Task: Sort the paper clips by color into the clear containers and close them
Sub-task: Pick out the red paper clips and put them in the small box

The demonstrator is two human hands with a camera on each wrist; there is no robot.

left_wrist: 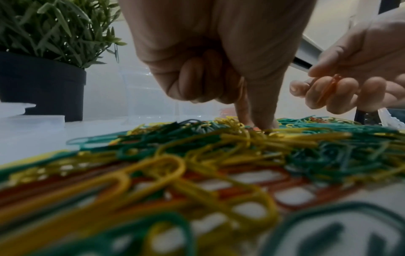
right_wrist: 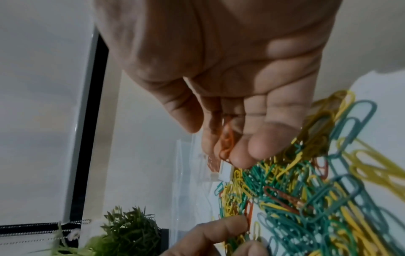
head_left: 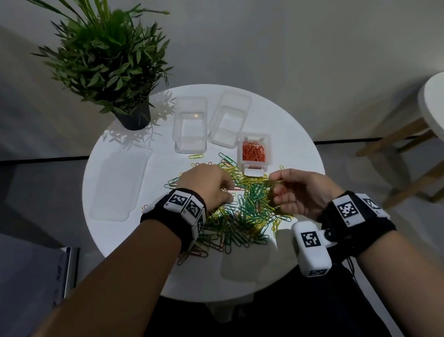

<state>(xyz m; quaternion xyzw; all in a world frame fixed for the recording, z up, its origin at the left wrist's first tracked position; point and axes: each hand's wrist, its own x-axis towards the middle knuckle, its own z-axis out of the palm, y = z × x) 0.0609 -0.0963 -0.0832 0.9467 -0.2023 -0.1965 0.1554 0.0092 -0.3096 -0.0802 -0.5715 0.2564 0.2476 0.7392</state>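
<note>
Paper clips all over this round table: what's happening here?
A person is sorting a mixed pile of green, yellow and orange paper clips on a round white table. The right hand holds orange clips; the left hand picks in the pile. One small clear container holds orange clips; two clear containers behind stand empty.

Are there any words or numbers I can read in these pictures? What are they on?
No words or numbers can be read anywhere.
Left wristband: black-and-white square code patterns, no letters.
Right wristband and the white camera block: the same kind of code patterns; tiny marks at the tag corners are too small to read.
Containers, paper clips and plant pot: no labels visible.
</note>
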